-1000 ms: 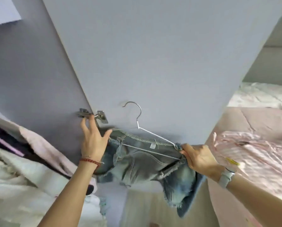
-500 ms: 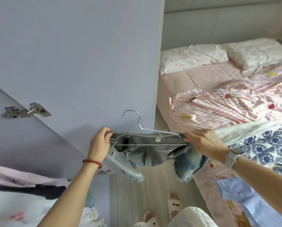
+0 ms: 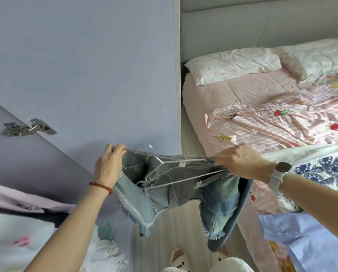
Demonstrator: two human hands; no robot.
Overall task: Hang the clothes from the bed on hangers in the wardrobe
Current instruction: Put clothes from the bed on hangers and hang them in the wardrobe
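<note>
While the wardrobe door (image 3: 81, 71) fills most of the left, some pale clothes (image 3: 27, 232) show at the bottom-left corner, though I can't tell if they're on hangers. Next over, the left hand (image 3: 108, 165) pinches one end of the waistband of the denim shorts (image 3: 176, 191), fingers curled over the edge. A wire hanger (image 3: 164, 169) sits inside the stretched waistband, its hook poking up behind (a bit blurry there). The right hand (image 3: 242, 163) grips the other end of the waistband, pulling it taut, so the shorts hang in the air between both hands, above the floor and between door and bed (image 3: 223, 95).

Progress-wise I'd say this item is about half done: the hanger looks threaded in, but it isn't on any rail yet. Further right, the bed holds a pink striped piece (image 3: 272, 124), a blue-patterned one (image 3: 331, 169) and a light blue shirt (image 3: 301, 242), so plenty is left.
</note>
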